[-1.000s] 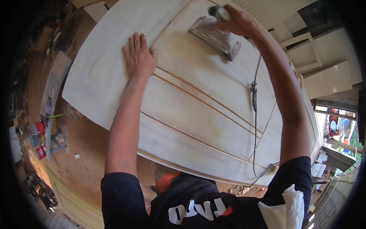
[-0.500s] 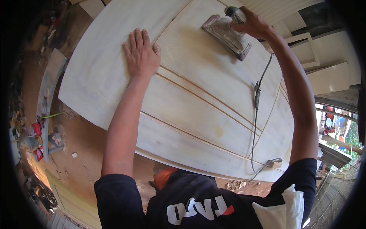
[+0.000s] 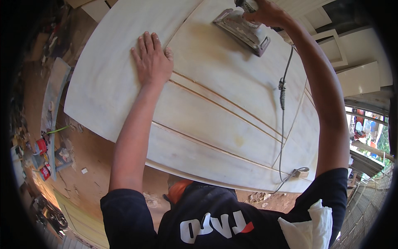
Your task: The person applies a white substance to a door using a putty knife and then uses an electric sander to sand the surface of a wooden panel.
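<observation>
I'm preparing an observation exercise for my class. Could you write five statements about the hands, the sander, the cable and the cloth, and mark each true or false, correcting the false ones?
1. The left hand lies flat on the pale panel. True.
2. The sander is in the left hand. False: the right hand holds it.
3. A dark cable hangs or runs in front of the panel. True.
4. The fingers of the left hand are curled into a fist. False: they are stretched out.
5. The white cloth shows against the dark shirt, on the person's right side. True.
</observation>
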A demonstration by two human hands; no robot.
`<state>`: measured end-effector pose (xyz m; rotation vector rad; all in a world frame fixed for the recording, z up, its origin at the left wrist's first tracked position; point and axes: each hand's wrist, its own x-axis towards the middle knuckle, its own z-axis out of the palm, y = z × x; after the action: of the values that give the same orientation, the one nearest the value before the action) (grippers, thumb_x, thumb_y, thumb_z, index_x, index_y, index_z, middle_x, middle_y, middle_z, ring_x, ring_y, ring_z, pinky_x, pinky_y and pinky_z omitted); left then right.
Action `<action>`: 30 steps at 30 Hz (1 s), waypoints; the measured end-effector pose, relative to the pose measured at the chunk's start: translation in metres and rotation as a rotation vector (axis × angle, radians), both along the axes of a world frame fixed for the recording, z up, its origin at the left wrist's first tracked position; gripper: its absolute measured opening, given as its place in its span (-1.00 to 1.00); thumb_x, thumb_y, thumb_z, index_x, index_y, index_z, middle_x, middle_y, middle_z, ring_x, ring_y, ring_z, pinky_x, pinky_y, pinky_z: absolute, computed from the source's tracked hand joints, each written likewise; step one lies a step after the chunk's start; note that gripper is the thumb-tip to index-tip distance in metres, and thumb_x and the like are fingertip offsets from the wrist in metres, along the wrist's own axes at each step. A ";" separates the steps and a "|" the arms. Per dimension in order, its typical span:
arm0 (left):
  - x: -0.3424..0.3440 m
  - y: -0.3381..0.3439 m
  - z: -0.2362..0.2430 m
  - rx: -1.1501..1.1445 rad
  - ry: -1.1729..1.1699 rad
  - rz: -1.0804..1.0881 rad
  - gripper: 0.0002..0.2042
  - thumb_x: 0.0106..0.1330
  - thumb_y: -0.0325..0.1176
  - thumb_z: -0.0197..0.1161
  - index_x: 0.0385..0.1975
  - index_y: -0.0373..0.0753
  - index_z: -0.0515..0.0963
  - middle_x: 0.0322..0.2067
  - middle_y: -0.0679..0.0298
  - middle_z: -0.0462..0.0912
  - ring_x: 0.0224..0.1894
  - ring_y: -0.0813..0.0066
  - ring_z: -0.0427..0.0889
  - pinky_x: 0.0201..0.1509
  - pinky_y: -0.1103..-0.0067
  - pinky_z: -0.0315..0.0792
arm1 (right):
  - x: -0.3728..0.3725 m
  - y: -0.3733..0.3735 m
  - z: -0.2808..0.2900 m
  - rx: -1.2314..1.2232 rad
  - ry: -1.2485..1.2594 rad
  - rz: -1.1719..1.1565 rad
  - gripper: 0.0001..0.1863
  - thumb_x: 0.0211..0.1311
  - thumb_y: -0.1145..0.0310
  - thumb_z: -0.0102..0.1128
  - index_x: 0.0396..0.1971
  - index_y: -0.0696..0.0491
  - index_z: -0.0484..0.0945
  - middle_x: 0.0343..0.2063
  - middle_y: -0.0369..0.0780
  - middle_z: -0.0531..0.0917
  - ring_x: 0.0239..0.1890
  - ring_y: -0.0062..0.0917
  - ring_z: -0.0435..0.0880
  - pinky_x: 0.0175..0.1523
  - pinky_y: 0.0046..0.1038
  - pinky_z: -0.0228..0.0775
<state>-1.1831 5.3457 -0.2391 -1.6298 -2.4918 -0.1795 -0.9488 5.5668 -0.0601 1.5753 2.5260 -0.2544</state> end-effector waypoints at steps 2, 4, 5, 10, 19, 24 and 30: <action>-0.001 0.000 -0.003 0.000 0.004 0.001 -0.36 0.52 -0.01 -0.05 0.50 -0.21 0.15 0.54 0.15 0.08 0.58 0.20 0.00 0.60 0.06 -0.11 | -0.022 0.001 0.003 0.014 0.006 -0.002 -0.22 -0.09 -0.04 0.42 0.15 0.09 0.52 -0.06 0.04 0.70 0.02 -0.15 0.70 0.05 -0.17 0.55; 0.000 0.002 -0.003 0.022 0.005 -0.017 -0.36 0.52 -0.01 -0.05 0.50 -0.21 0.15 0.54 0.15 0.08 0.58 0.19 0.01 0.60 0.06 -0.11 | -0.038 0.009 0.008 0.011 -0.010 0.000 -0.24 -0.09 -0.01 0.41 0.14 0.09 0.52 -0.08 0.04 0.70 -0.01 -0.15 0.71 0.00 -0.18 0.57; 0.003 0.005 -0.002 0.019 0.000 -0.032 -0.36 0.52 -0.01 -0.06 0.50 -0.22 0.15 0.54 0.15 0.07 0.58 0.19 0.00 0.60 0.06 -0.11 | -0.038 0.007 0.012 0.054 0.013 -0.029 -0.25 -0.07 0.02 0.39 0.15 0.09 0.50 -0.11 0.04 0.71 -0.08 -0.18 0.73 -0.08 -0.20 0.59; -0.009 0.001 -0.006 0.071 -0.025 -0.025 -0.36 0.49 -0.02 -0.04 0.48 -0.26 0.19 0.53 0.11 0.09 0.58 0.16 0.00 0.59 0.03 -0.13 | -0.019 0.001 0.012 -0.050 -0.008 -0.048 -0.18 -0.03 -0.02 0.40 0.23 0.09 0.44 -0.14 0.00 0.72 -0.15 -0.26 0.75 -0.13 -0.25 0.59; 0.004 0.005 0.001 0.005 0.001 -0.045 -0.36 0.53 -0.01 -0.06 0.50 -0.24 0.14 0.54 0.12 0.06 0.58 0.18 -0.01 0.60 0.07 -0.12 | -0.044 0.010 0.022 -0.020 -0.047 -0.022 -0.21 -0.08 -0.01 0.45 0.17 0.08 0.50 -0.16 0.02 0.72 -0.18 -0.26 0.75 -0.18 -0.22 0.59; -0.003 0.003 0.000 0.009 0.008 -0.014 -0.35 0.52 -0.01 -0.04 0.50 -0.24 0.14 0.54 0.13 0.07 0.58 0.18 0.01 0.60 0.07 -0.12 | -0.048 0.015 0.008 -0.033 0.053 -0.088 -0.17 -0.07 -0.01 0.45 0.24 0.07 0.46 -0.11 0.04 0.72 -0.08 -0.17 0.73 -0.10 -0.18 0.60; -0.005 0.001 -0.005 0.034 -0.002 -0.008 -0.35 0.52 -0.01 -0.05 0.50 -0.24 0.15 0.54 0.13 0.07 0.58 0.18 0.01 0.60 0.07 -0.12 | -0.037 -0.004 0.002 0.022 -0.007 0.062 -0.10 -0.03 -0.05 0.42 0.30 0.09 0.37 0.01 0.10 0.66 0.04 -0.07 0.68 0.07 -0.14 0.56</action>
<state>-1.1883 5.3469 -0.2437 -1.6277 -2.4700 -0.2232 -0.9854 5.5628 -0.0585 1.4993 2.5761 -0.2140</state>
